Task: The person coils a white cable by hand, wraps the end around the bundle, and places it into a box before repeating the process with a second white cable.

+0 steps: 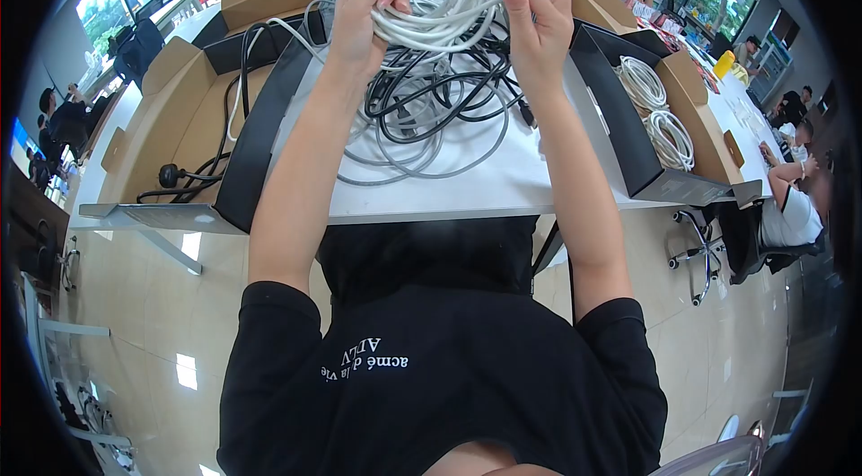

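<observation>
A thick coil of white cable (440, 24) is held up above the table, near the top of the view. My left hand (366, 16) is closed around the coil's left side. At its right side, my right hand (540, 18) has curled fingers and a raised thumb against a loose strand of the same cable; the exact grip is partly hidden. Below the coil, a tangle of black cables (431, 103) and grey cables (449, 172) lies on the white table (449, 199).
On the left stands an open cardboard box (184, 121) with black plugged cords inside. Another open box (646, 153) on the right holds coiled white cables (669, 136). Other people sit at tables farther right, and an office chair (700, 247) stands beside the table.
</observation>
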Available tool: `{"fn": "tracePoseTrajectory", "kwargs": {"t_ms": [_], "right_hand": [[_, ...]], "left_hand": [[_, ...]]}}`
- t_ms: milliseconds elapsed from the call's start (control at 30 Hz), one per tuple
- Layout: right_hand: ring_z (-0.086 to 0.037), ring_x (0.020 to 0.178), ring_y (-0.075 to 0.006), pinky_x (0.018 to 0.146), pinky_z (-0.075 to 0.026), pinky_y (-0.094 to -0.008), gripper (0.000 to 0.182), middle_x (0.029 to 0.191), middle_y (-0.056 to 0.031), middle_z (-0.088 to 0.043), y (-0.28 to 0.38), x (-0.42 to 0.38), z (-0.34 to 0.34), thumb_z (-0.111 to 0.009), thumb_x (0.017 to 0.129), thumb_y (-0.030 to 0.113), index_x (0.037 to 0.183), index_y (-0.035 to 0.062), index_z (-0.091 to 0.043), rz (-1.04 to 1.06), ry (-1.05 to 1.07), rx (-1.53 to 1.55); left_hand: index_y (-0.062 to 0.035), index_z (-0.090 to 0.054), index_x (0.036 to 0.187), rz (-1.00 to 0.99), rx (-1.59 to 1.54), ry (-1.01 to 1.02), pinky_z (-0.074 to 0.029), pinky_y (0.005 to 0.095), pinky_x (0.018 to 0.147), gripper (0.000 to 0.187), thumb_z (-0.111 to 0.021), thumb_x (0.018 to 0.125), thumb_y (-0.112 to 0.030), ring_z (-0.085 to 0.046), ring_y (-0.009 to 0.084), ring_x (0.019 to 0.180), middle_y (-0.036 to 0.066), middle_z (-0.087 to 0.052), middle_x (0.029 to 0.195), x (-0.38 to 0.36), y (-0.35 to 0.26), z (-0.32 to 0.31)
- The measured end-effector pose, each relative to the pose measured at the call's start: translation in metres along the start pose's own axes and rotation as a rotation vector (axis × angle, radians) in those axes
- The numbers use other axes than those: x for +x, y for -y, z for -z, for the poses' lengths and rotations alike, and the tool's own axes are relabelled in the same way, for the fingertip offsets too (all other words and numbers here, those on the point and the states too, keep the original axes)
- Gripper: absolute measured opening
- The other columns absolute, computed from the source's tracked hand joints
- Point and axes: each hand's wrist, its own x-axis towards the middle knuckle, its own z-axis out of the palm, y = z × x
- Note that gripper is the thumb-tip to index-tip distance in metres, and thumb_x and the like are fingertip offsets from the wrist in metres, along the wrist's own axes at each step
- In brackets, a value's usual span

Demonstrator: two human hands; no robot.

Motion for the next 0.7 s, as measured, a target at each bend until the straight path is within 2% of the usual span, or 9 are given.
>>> {"fn": "tracePoseTrajectory", "kwargs": {"t_ms": [100,133,233,367,400,500,567,667,700], "right_hand": [[-0.049,0.095,-0.0163,0.078,-0.04,-0.0238,0.037,0.108,-0.0098,-0.051,0.003,0.007,0.008,-0.064,0.08,0.028,0.105,0.0005,-0.06,0.228,0.033,-0.224],[-0.035,0.118,-0.0296,0.097,-0.025,-0.0408,0.037,0.128,-0.0208,-0.038,0.014,0.008,0.014,-0.058,0.082,0.03,0.112,0.0089,-0.06,-0.027,0.132,-0.076],[-0.027,0.124,-0.0316,0.101,-0.018,-0.041,0.032,0.135,-0.0221,-0.031,0.01,0.013,0.006,-0.057,0.082,0.033,0.103,0.0093,-0.066,0.119,0.148,0.023],[-0.022,0.128,-0.0338,0.101,-0.019,-0.041,0.034,0.139,-0.0232,-0.022,0.0,0.008,0.005,-0.057,0.083,0.031,0.108,0.0093,-0.063,0.165,0.253,-0.137],[-0.022,0.128,-0.034,0.101,-0.021,-0.0392,0.031,0.14,-0.024,-0.019,0.012,0.006,0.001,-0.061,0.08,0.021,0.109,0.0091,-0.062,0.01,0.214,0.096],[-0.024,0.127,-0.0341,0.101,-0.022,-0.0378,0.047,0.139,-0.0229,-0.02,0.01,0.005,-0.001,-0.064,0.077,0.01,0.123,0.0102,-0.051,0.116,0.183,0.086],[-0.041,0.112,-0.03,0.092,-0.034,-0.0356,0.058,0.127,-0.0219,-0.036,0.018,0.006,-0.001,-0.063,0.076,0.006,0.13,0.0087,-0.041,0.131,0.02,-0.014],[-0.049,0.1,-0.0222,0.084,-0.04,-0.0327,0.058,0.112,-0.015,-0.05,0.001,-0.003,-0.011,-0.072,0.069,0.022,0.115,0.0017,-0.043,-0.069,-0.095,0.074],[-0.052,0.095,-0.0201,0.082,-0.042,-0.0315,0.064,0.105,-0.0138,-0.053,-0.002,-0.004,-0.009,-0.077,0.064,0.026,0.111,-0.0001,-0.041,-0.195,-0.022,0.152]], "left_hand": [[-0.0079,-0.05,0.08,0.05,0.01,0.102,-0.046,0.0227,0.045,0.012,-0.06,0.08,-0.014,-0.055,0.0112,0.05,-0.003,-0.043,0.051,-0.003,-0.002,-0.004],[-0.0078,-0.05,0.08,0.079,0.027,0.107,-0.046,0.0225,0.045,0.012,-0.06,0.079,-0.014,-0.056,0.0115,0.05,-0.003,-0.043,0.051,-0.006,-0.002,-0.007],[-0.0075,-0.049,0.083,0.128,0.039,0.147,-0.04,0.022,0.043,0.007,-0.056,0.082,-0.011,-0.047,0.0088,0.045,-0.005,-0.038,0.05,-0.01,0.0,-0.01],[-0.007,-0.047,0.09,0.145,0.018,0.207,-0.029,0.0201,0.043,0.003,-0.047,0.087,-0.007,-0.033,0.0035,0.04,-0.007,-0.031,0.049,-0.012,-0.003,-0.012],[-0.007,-0.047,0.09,0.147,0.006,0.226,-0.029,0.0199,0.043,0.003,-0.047,0.086,-0.007,-0.033,0.0032,0.04,-0.007,-0.031,0.049,-0.012,-0.004,-0.011],[-0.0077,-0.049,0.082,0.149,-0.008,0.254,-0.03,0.021,0.042,0.007,-0.055,0.081,-0.005,-0.036,0.004,0.039,-0.006,-0.033,0.048,-0.013,-0.009,-0.016],[-0.0078,-0.049,0.079,0.154,-0.027,0.259,-0.03,0.0215,0.041,0.011,-0.059,0.077,-0.004,-0.038,0.0047,0.039,-0.005,-0.035,0.048,-0.013,-0.009,-0.017],[-0.0072,-0.049,0.078,0.176,-0.014,0.253,-0.03,0.0214,0.041,0.012,-0.06,0.076,-0.003,-0.038,0.0049,0.039,-0.005,-0.035,0.048,-0.013,-0.007,-0.014],[-0.0071,-0.049,0.078,0.19,0.034,0.252,-0.03,0.0214,0.041,0.013,-0.061,0.076,-0.003,-0.038,0.005,0.039,-0.005,-0.035,0.048,-0.015,-0.005,-0.016]]}}
